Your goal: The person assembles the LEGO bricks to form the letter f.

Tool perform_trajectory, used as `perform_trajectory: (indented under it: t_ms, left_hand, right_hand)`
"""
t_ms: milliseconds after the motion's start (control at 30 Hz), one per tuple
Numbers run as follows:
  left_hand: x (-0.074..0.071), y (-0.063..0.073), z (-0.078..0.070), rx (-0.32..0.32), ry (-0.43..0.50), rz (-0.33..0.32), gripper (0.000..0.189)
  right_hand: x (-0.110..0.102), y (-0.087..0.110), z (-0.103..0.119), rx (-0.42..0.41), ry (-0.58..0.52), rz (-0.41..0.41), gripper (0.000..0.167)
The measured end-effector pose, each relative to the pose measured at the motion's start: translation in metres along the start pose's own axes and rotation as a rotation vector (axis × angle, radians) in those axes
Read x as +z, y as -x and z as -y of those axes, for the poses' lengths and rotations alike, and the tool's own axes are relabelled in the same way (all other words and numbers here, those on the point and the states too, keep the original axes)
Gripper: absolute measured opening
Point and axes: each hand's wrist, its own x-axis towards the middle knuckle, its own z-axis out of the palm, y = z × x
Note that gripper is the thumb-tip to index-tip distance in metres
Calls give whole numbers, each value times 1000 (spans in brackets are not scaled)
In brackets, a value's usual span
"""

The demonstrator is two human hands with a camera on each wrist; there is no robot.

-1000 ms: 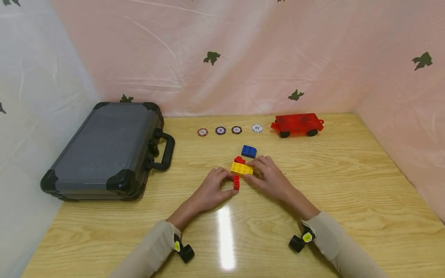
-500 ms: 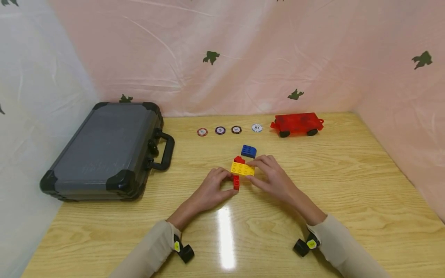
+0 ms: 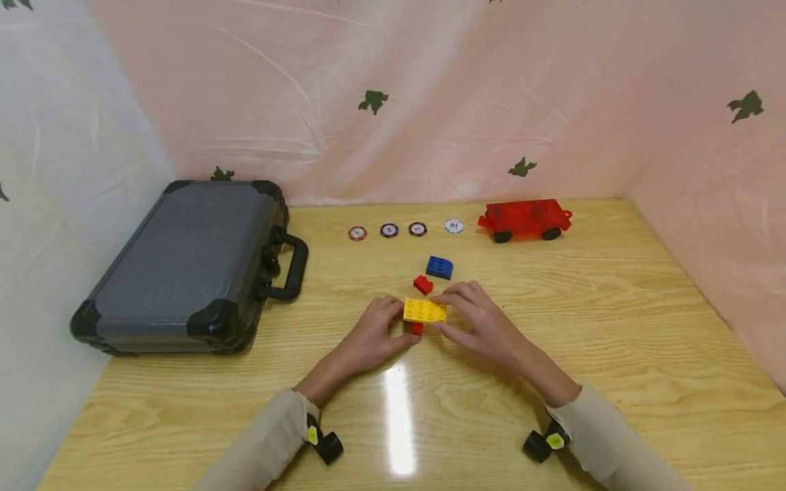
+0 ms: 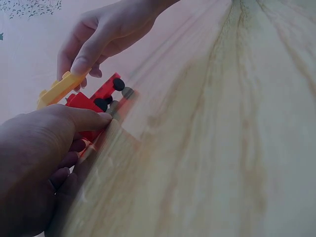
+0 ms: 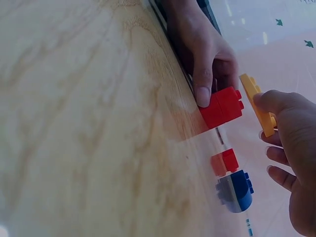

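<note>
My left hand (image 3: 371,335) steadies an upright red toy brick (image 3: 417,329) on the table, thumb and fingers on its two sides. In the right wrist view a seam crosses that red brick (image 5: 221,107), with its studs bare. My right hand (image 3: 482,319) pinches a flat yellow eight-stud brick (image 3: 424,311) by its right end. From the right wrist, the yellow brick (image 5: 257,106) is tilted and apart from the red studs. Beyond the hands lie a small red brick (image 3: 423,284) and a blue brick (image 3: 439,266) with a rounded end.
A grey case (image 3: 190,252) with a black handle (image 3: 296,271) lies on the left. Along the back stand a red wheeled toy wagon (image 3: 527,218) and several poker chips, among them a white chip (image 3: 454,226). Cloth walls (image 3: 430,102) border the table (image 3: 614,320).
My right hand has lifted the yellow brick and brought it nearer, so it now overlaps the red brick in the head view. The small red brick behind is uncovered. My left hand stays put.
</note>
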Motion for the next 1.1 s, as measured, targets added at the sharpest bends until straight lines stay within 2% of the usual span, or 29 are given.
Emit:
perform_trajectory:
  t_ms: [1100]
  left_hand:
    - [0, 1, 0, 30, -8, -24, 35]
  right_hand:
    - [-2, 2, 1, 56, -22, 108, 38]
